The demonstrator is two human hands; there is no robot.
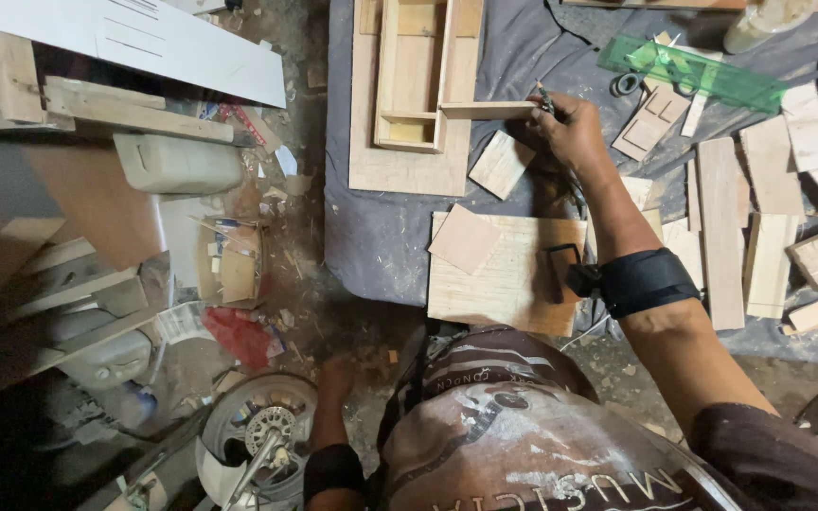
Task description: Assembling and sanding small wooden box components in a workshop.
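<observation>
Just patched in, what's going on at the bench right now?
A person's right hand holds a pencil against a thin wooden strip that lies across the edge of an open wooden frame on a dark cloth. The left hand hangs low by the floor, holding nothing visible. Cut wood pieces and a green ruler lie to the right.

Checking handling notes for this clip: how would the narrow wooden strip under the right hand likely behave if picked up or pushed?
The wooden strip looks thin and narrow, so probably light and stiff, though it might snap if bent. It lies flat across the open wooden frame, so a push would likely slide it, not roll it. The right hand rests at its end.
</observation>
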